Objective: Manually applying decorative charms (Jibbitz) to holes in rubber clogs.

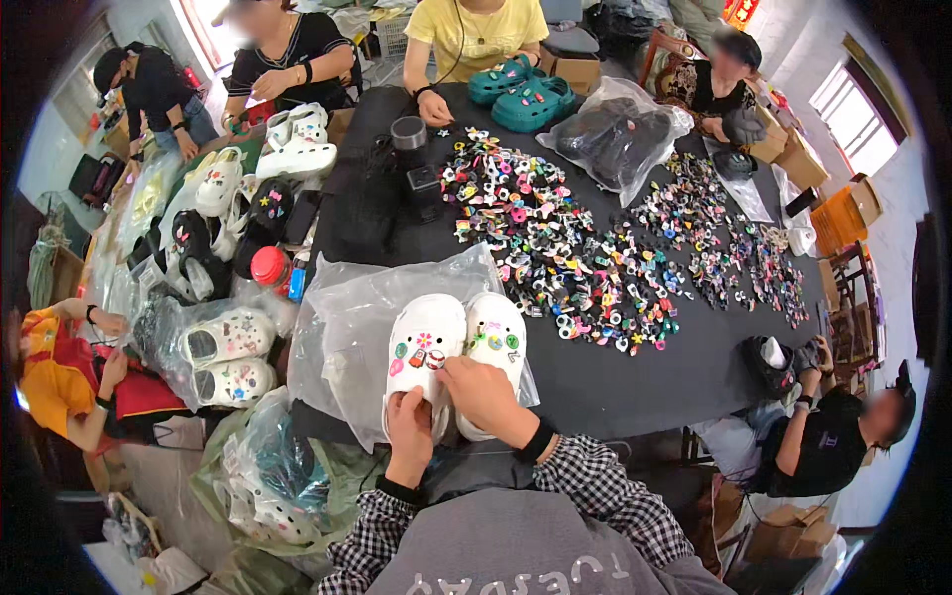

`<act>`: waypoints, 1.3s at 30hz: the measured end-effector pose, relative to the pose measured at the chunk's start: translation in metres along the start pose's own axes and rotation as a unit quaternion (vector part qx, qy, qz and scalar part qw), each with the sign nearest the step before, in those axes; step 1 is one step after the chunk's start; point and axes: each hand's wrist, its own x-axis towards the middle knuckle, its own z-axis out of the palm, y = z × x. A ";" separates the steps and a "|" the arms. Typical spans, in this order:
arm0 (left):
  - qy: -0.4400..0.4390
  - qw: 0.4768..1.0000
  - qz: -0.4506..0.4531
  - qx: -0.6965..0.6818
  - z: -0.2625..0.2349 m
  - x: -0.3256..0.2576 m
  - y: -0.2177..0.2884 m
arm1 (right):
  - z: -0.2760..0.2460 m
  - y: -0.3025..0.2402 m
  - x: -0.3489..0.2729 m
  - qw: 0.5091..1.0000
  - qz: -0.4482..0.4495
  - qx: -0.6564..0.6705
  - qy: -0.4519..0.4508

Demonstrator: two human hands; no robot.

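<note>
Two white clogs stand side by side before me, toes pointing away, both dotted with colourful shoe charms. My left hand (409, 436) grips the heel end of the left white clog (426, 312). Bent over from the right, my right hand (488, 399) has its fingertips at a round red-and-white shoe charm (435, 360) on that clog's upper. The right white clog (496, 310) lies partly beneath my right hand. Under the pair spreads a clear plastic bag (335, 327) on the black tabletop (595, 392).
Loose shoe charms (595, 268) lie in wide heaps across the table. Teal clogs (533, 102) and a bagged dark bundle (625, 134) are at the far side. White clogs in plastic (230, 337) and a red-lidded jar (269, 266) are to the left. Several people sit or stand around.
</note>
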 end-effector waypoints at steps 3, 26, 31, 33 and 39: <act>-0.006 1.000 0.009 -0.022 -0.013 0.006 -0.005 | -0.001 0.002 -0.001 0.997 -0.010 0.082 -0.008; -0.077 0.997 -0.003 0.017 -0.008 0.009 0.035 | -0.024 0.015 -0.006 0.810 0.022 0.526 -0.257; -0.080 0.995 -0.052 -0.017 -0.022 0.020 0.020 | -0.029 0.003 -0.005 0.857 0.033 0.468 -0.214; -0.052 0.997 -0.039 -0.042 -0.023 0.023 0.008 | -0.035 0.011 -0.008 0.859 0.078 0.479 -0.164; -0.037 0.998 -0.017 -0.045 -0.004 0.029 -0.004 | -0.071 0.076 -0.020 0.860 0.238 0.450 0.030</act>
